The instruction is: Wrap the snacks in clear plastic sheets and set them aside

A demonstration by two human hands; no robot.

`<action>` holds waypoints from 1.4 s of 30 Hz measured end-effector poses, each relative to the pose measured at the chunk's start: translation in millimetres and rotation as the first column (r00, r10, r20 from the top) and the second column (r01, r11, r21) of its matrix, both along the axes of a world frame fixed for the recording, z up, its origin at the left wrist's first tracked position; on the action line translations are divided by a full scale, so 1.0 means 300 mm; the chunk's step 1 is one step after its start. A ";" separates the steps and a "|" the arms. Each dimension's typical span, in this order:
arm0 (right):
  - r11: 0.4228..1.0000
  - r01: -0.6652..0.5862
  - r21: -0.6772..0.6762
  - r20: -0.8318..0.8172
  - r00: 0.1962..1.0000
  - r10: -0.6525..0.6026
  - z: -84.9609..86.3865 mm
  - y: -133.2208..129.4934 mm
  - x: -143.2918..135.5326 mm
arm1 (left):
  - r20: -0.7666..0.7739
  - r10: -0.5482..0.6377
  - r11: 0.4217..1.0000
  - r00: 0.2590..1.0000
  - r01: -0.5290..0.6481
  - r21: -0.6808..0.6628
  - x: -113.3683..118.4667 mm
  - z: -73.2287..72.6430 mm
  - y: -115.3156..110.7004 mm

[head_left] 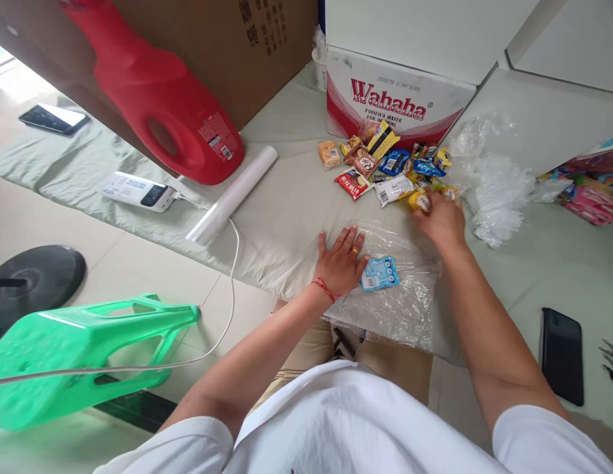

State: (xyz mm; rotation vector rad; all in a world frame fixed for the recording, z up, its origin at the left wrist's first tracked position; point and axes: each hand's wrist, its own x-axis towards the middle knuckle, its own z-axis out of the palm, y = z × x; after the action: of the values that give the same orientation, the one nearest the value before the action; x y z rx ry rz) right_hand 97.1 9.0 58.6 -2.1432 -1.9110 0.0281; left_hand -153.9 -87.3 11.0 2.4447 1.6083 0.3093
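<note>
My left hand (pixel 338 264) lies flat with fingers spread on the left part of a clear plastic sheet (pixel 409 306). Beside its thumb, a light-blue packet (pixel 380 274) rests on the sheet. At the right end of a pile of wrapped snacks, my right hand (pixel 441 218) has its fingers closed on a yellow snack packet (pixel 421 200), a little blurred. Nearby in the pile are a white packet (pixel 394 189), a red packet (pixel 353 183), a blue packet (pixel 428 168) and an orange packet (pixel 328 154) at the left.
A Wahaha carton (pixel 395 99) stands behind the snacks. Crumpled clear plastic (pixel 498 191) lies to the right, above a black phone (pixel 561 355). On the left are a plastic film roll (pixel 232 195), a red jug (pixel 162 99), a white power bank (pixel 137 191) with a cable, and a green stool (pixel 79 342).
</note>
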 end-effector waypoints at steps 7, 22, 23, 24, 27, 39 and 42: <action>0.830 -0.554 0.063 -0.319 0.777 0.542 0.109 -0.277 0.059 | 0.018 -0.016 1.000 1.000 0.016 0.002 0.002 -0.003 0.025; 0.709 -0.628 -0.322 -0.061 0.761 0.646 0.030 -0.362 -0.143 | 0.136 0.024 0.998 0.990 -0.015 -0.065 -0.005 0.026 0.071; 0.715 -0.623 -0.317 -0.060 0.765 0.641 0.030 -0.369 -0.139 | 0.137 0.028 0.998 0.990 -0.020 -0.058 -0.004 0.024 0.070; 0.719 -0.621 -0.313 -0.062 0.768 0.637 0.030 -0.374 -0.136 | 0.136 0.029 0.998 0.990 -0.022 -0.052 -0.002 0.022 0.071; 0.724 -0.616 -0.310 -0.060 0.773 0.632 0.025 -0.386 -0.131 | 0.130 0.023 0.999 0.991 -0.018 -0.040 0.001 0.018 0.071; 0.807 -0.543 -0.232 -0.134 0.840 0.526 0.032 -0.350 -0.112 | 0.240 0.071 0.994 0.968 -0.049 -0.097 -0.017 0.033 0.072; 0.796 -0.552 -0.248 -0.128 0.833 0.538 0.018 -0.343 -0.124 | 0.287 0.100 0.991 0.953 -0.070 -0.114 -0.022 0.031 0.075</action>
State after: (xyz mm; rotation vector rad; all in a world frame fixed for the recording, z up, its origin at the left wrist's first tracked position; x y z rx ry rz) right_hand 59.8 -93.8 64.1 -1.6227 -2.5529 0.4856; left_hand -160.4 -64.9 20.5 2.1387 1.5599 0.5596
